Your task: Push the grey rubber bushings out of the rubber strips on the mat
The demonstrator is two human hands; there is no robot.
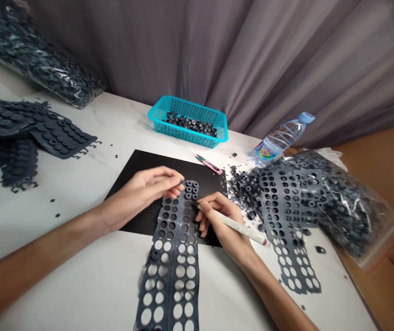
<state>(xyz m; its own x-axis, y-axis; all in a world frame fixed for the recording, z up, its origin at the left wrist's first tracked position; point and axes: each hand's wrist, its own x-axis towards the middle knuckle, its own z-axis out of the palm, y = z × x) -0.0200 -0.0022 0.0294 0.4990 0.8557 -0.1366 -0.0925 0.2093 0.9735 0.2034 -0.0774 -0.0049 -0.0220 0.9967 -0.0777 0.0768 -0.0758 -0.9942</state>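
A long dark rubber sheet (pixel 172 271) full of punched round holes lies across a black mat (pixel 138 170) and runs toward me. A few ring-shaped pieces remain in it at its far end (pixel 191 188). My left hand (pixel 145 191) rests on the sheet's top left, fingers closed together and pressing the edge. My right hand (pixel 217 216) grips a white pen-like tool (pixel 234 226), its tip touching the sheet near the remaining rings.
A teal basket (pixel 187 120) of small rubber rings stands behind the mat. Pink snips (pixel 209 164) and a plastic bottle (pixel 280 138) lie to the right. Emptied sheets (pixel 286 216), loose rings and a filled bag (pixel 352 211) crowd the right; stacked unpunched sheets (pixel 17 133) sit left.
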